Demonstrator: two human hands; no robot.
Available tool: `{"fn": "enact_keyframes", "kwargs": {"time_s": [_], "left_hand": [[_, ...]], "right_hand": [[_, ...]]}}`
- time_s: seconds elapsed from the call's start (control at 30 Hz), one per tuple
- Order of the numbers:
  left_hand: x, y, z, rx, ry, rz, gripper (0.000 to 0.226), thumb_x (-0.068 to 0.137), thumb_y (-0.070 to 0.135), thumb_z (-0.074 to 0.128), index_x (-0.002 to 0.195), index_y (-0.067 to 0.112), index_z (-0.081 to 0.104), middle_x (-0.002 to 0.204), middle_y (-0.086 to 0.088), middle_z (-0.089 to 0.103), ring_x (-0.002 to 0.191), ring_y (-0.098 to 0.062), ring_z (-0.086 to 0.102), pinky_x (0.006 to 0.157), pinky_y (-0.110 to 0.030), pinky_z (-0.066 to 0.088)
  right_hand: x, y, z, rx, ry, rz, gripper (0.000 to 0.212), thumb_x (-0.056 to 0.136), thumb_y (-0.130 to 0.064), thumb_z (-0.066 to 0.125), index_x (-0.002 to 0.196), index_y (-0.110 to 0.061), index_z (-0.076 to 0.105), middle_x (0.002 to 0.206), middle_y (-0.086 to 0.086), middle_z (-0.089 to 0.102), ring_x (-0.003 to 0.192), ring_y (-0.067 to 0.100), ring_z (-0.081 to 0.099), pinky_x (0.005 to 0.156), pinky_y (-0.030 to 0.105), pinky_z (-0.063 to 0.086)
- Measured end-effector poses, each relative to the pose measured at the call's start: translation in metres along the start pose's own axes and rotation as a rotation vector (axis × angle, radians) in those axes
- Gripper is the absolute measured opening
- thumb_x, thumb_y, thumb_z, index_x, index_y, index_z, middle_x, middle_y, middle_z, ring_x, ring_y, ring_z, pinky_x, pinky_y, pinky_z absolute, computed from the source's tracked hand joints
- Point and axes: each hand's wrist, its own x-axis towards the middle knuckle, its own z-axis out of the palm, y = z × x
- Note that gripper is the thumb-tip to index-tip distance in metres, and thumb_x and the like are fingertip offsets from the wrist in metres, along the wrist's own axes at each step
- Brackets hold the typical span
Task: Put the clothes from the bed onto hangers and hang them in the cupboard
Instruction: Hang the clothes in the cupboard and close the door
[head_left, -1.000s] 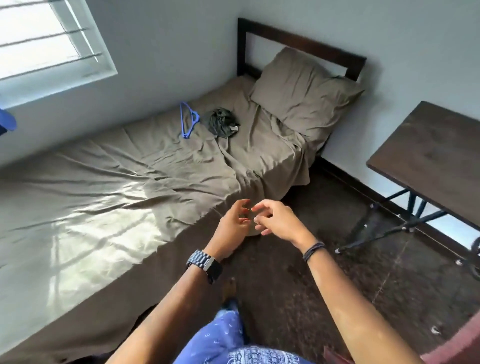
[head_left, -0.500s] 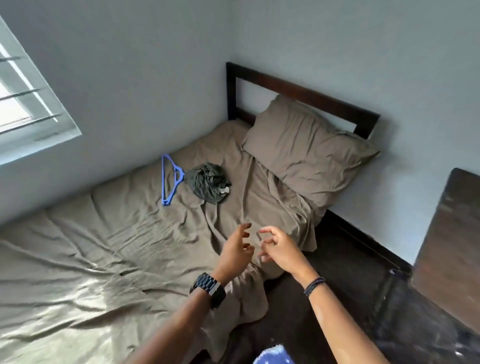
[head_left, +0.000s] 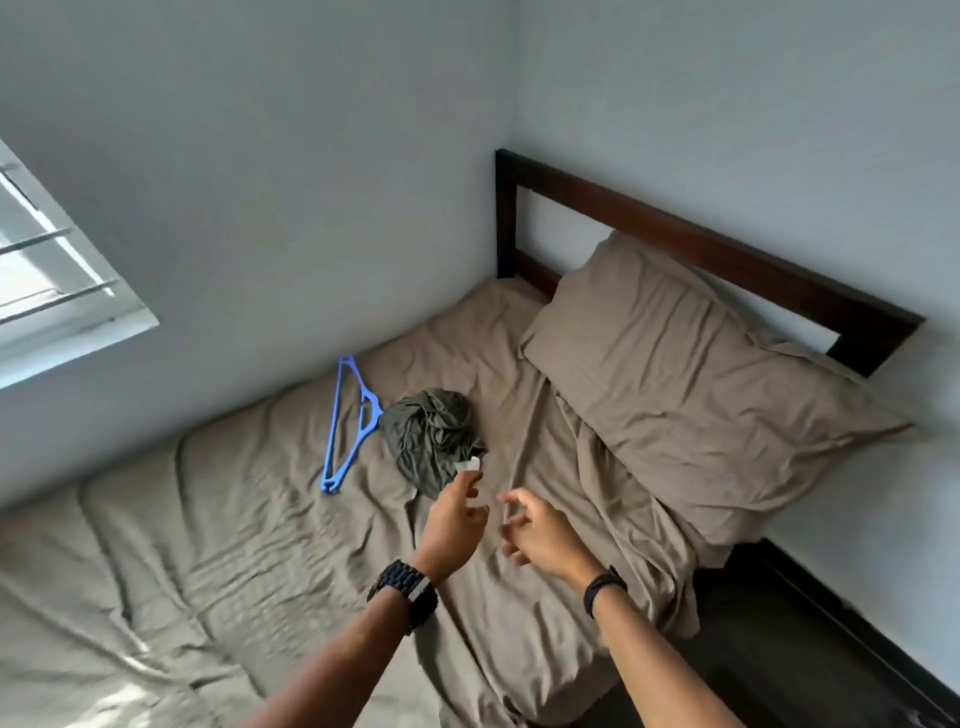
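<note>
A crumpled dark green garment (head_left: 432, 439) with a small white tag lies on the bed (head_left: 249, 545), near the wall. A blue plastic hanger (head_left: 349, 423) lies flat just left of it, its hook end touching the garment. My left hand (head_left: 453, 522), with a black watch on the wrist, reaches over the sheet just below the garment, fingers loosely spread and holding nothing. My right hand (head_left: 537, 530) hovers beside it to the right, fingers apart, also holding nothing. The cupboard is out of view.
A taupe pillow (head_left: 696, 374) leans against the dark wooden headboard (head_left: 727, 249) at the right. The wall runs along the bed's far side, with a window (head_left: 47, 280) at the left. Dark floor (head_left: 779, 675) shows at the lower right.
Both hands have moved forward over the bed toward the green garment. My view has come closer to the bed, and the table at the right has left the frame.
</note>
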Motion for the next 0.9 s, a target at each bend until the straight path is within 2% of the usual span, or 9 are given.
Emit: {"fn": "enact_keyframes", "kwargs": {"time_s": [0.1,0.27,0.37,0.47,0.6,0.67,0.77,0.83,0.9], "left_hand": [[0.063,-0.018,0.003,0.043,0.002,-0.015,0.039,0.088,-0.003,0.053,0.126,0.006,0.048,0.112,-0.007,0.059,0.106,-0.025,0.059,0.091,-0.037,0.049],[0.126,-0.057,0.011,0.149,0.038,-0.010,0.036,0.088,-0.002,0.052,0.123,0.007,0.052,0.103,-0.003,0.059,0.091,-0.023,0.059,0.078,-0.028,0.045],[0.164,-0.093,0.013,0.258,0.004,-0.015,0.036,0.088,-0.001,0.050,0.124,0.005,0.054,0.110,-0.008,0.062,0.099,-0.024,0.059,0.079,-0.023,0.043],[0.212,-0.135,0.015,0.369,-0.037,0.023,0.036,0.086,-0.005,0.045,0.118,0.004,0.060,0.113,-0.011,0.065,0.104,-0.027,0.061,0.084,-0.026,0.045],[0.274,-0.196,0.017,0.456,-0.057,0.109,0.046,0.085,-0.008,0.044,0.127,0.006,0.054,0.120,-0.010,0.061,0.112,-0.025,0.057,0.085,-0.017,0.037],[0.304,-0.223,0.015,0.449,-0.060,0.168,0.059,0.084,-0.008,0.046,0.139,0.013,0.041,0.130,-0.008,0.053,0.118,-0.023,0.053,0.090,-0.018,0.036],[0.351,-0.256,0.015,0.477,-0.120,0.257,0.073,0.085,-0.003,0.054,0.148,0.019,0.025,0.133,-0.001,0.042,0.125,-0.022,0.046,0.099,-0.024,0.037],[0.373,-0.265,0.021,0.528,-0.135,0.317,0.063,0.087,0.005,0.059,0.144,0.016,0.036,0.131,-0.004,0.044,0.123,-0.023,0.048,0.102,-0.026,0.037],[0.383,-0.274,0.027,0.565,-0.099,0.407,0.038,0.089,0.010,0.059,0.127,0.013,0.056,0.120,-0.009,0.051,0.113,-0.026,0.054,0.095,-0.028,0.039]], "right_hand": [[0.066,0.003,-0.002,0.029,0.010,-0.030,0.036,0.090,-0.004,0.052,0.122,-0.021,0.055,0.078,0.000,0.061,0.072,0.022,0.063,0.065,0.034,0.051],[0.141,0.028,0.016,0.074,0.025,-0.036,0.041,0.090,-0.003,0.045,0.120,-0.029,0.056,0.089,0.006,0.066,0.078,0.022,0.065,0.070,0.035,0.052],[0.182,0.059,0.031,0.112,0.022,-0.048,0.039,0.090,-0.003,0.046,0.113,-0.033,0.058,0.084,0.001,0.062,0.077,0.024,0.064,0.071,0.037,0.054],[0.226,0.100,0.046,0.163,0.010,-0.064,0.051,0.086,0.007,0.045,0.096,-0.041,0.058,0.076,-0.003,0.057,0.067,0.015,0.056,0.058,0.027,0.048],[0.297,0.154,0.086,0.143,0.107,-0.100,0.067,0.081,0.012,0.047,0.085,-0.054,0.058,0.075,-0.007,0.054,0.061,0.002,0.050,0.061,0.015,0.041],[0.321,0.163,0.107,0.088,0.163,-0.108,0.066,0.082,0.009,0.048,0.089,-0.056,0.055,0.089,-0.008,0.060,0.068,0.002,0.053,0.066,0.010,0.041],[0.339,0.169,0.134,-0.038,0.304,-0.080,0.045,0.088,-0.003,0.051,0.118,-0.036,0.059,0.116,0.000,0.057,0.095,0.012,0.057,0.077,0.007,0.034],[0.345,0.175,0.144,-0.088,0.424,-0.018,0.043,0.089,-0.005,0.051,0.121,-0.031,0.060,0.113,0.002,0.051,0.106,0.017,0.054,0.084,0.010,0.032],[0.350,0.174,0.154,-0.063,0.504,0.022,0.043,0.085,0.001,0.051,0.113,-0.030,0.063,0.103,-0.002,0.048,0.105,0.019,0.054,0.088,0.019,0.038]]}}
